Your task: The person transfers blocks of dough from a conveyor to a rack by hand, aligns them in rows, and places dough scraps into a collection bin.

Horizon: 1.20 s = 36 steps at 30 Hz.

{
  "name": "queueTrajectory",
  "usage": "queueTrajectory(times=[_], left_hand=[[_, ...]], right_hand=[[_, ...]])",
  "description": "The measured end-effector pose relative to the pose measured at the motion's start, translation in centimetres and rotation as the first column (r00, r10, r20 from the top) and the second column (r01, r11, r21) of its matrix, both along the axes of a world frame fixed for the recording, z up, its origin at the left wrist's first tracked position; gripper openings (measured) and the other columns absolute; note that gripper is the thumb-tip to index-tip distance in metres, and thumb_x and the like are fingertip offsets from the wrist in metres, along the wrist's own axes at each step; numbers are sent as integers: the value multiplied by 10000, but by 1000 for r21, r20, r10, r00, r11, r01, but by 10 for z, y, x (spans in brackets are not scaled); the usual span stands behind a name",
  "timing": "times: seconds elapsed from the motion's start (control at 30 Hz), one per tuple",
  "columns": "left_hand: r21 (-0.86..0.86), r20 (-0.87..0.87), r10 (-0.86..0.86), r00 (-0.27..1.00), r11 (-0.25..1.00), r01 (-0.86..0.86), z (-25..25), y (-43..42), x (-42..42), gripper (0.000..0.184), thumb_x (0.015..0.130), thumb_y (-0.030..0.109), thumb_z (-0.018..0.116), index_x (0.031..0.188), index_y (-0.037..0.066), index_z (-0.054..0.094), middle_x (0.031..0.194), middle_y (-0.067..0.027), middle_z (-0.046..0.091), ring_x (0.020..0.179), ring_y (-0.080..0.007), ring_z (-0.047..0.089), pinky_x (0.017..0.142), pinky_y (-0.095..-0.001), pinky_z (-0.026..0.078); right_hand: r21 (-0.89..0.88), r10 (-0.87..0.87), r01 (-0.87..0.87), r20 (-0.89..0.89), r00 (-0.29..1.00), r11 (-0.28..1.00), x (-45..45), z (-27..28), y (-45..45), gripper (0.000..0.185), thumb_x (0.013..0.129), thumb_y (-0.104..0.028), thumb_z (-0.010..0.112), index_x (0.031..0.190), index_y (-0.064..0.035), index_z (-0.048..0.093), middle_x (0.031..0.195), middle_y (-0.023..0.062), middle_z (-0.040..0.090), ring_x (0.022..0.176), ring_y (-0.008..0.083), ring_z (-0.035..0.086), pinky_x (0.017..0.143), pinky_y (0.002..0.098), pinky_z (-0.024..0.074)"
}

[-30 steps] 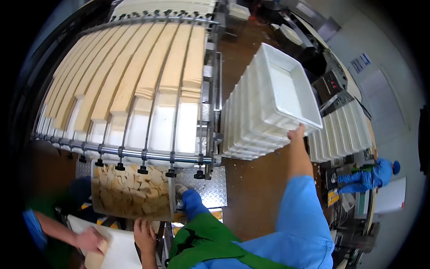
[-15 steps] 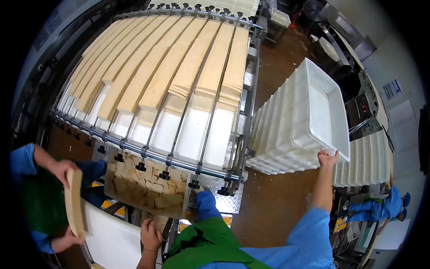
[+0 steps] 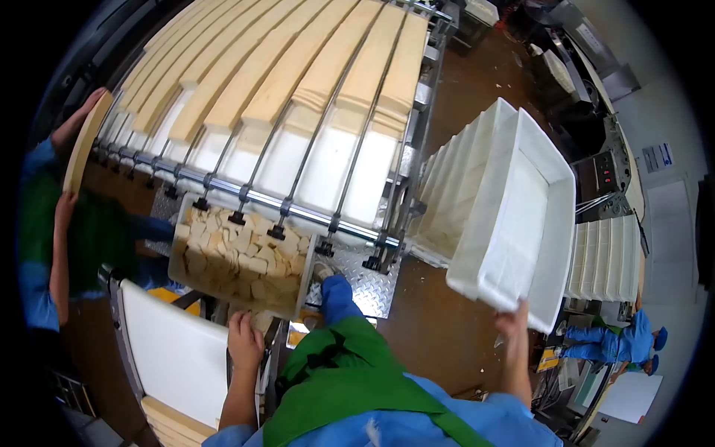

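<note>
My right hand (image 3: 511, 322) grips the lower near rim of a white plastic crate (image 3: 530, 223), which is tilted and stands out from the stack of crates (image 3: 465, 171) behind it. My left hand (image 3: 244, 343) is beside the conveyor's edge, near the bin of pale cut pieces (image 3: 242, 257). Its fingers are curled, and whatever may be in them is hidden. The white conveyor belt (image 3: 175, 354) runs to the left of that hand, with pale slabs (image 3: 175, 421) at its near end.
A rack with metal rods (image 3: 298, 175) bears several long pale slabs (image 3: 298, 56). At left, a co-worker's hands (image 3: 67, 201) hold one slab (image 3: 88, 141) upright. More white crates (image 3: 605, 257) are stacked at right, near two people in blue (image 3: 625, 339). Metal tread plate (image 3: 365, 272) lies below the rack.
My right hand has pulled the crate toward me, away from its stack. My left hand has shifted up slightly. The co-worker has raised the slab toward the rack.
</note>
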<state>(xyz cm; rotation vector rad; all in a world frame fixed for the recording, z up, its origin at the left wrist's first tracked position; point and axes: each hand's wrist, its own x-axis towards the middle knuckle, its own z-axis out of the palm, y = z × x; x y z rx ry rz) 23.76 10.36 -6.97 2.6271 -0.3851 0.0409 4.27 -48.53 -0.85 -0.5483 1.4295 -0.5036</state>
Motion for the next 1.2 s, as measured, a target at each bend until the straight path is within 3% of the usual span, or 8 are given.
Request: queueTrajectory(times=[0.23,0.4,0.47,0.57,0.7,0.9,1.1,1.2], left_hand=[[-36,124,-11,992,999,16,1,-24,-7,384,706,9,609,1087,45,574,1143,-198,530,1068,-381,506,912,-451,412],[-677,-340,-197,920,730,-94,-30,-138,-30,428,829,167,619,1218,34,501,1108,-174,560,1032,-316,551,922,-392,425],[-787,-573,-534,622,571,-234,-64,-186,-47,682,895,316,620,1414,51,265,1164,-118,551,1028,-191,544,879,-344,461],[-511,-780,-625,37,602,-614,-34,-230,-65,954,863,630,485,1480,107,-22,1489,-140,163,1363,-276,212,1022,-524,323],[-357,-910,-388,148,550,-755,-53,-241,-100,893,799,348,716,1423,80,136,1384,-164,334,1233,-315,390,918,-538,409],[-216,-892,252,374,490,-845,-157,-212,-105,724,694,-34,614,1320,65,263,1188,-132,509,1073,-275,525,878,-384,461],[-696,-611,424,668,113,-709,-193,-107,-65,691,765,106,604,1378,59,290,1206,-191,543,1037,-317,576,894,-371,446],[-469,-522,609,597,380,-797,-154,-84,-73,701,843,403,586,1379,29,333,1235,-255,524,1115,-377,537,961,-407,407]], right_hand=[[144,-89,71,120,989,987,-238,-47,115,566,715,-167,447,1257,-4,427,1238,168,499,1169,388,457,1022,558,355],[209,-4,19,-74,997,978,-311,-61,129,564,712,-159,453,1251,5,427,1212,169,504,1152,384,469,1016,546,368],[224,61,-35,-110,992,974,-316,-63,119,564,711,-155,456,1249,9,427,1201,169,506,1145,382,474,1013,541,373],[244,166,-126,-150,975,962,-317,-63,104,563,709,-150,459,1246,15,427,1186,170,509,1135,380,482,1010,534,381],[269,307,-256,-170,936,929,-307,-64,80,562,707,-144,464,1242,23,427,1165,170,513,1122,376,491,1005,524,391],[311,608,-550,-129,784,775,-258,-70,28,560,703,-134,471,1236,34,427,1134,172,518,1101,371,506,998,509,406],[199,868,-870,127,480,452,-136,-141,27,558,700,-124,478,1229,46,427,1102,173,524,1081,366,521,991,494,421],[52,845,-856,142,516,514,-21,-195,107,618,654,-39,473,1258,62,386,1121,165,506,1073,356,510,962,483,446]])
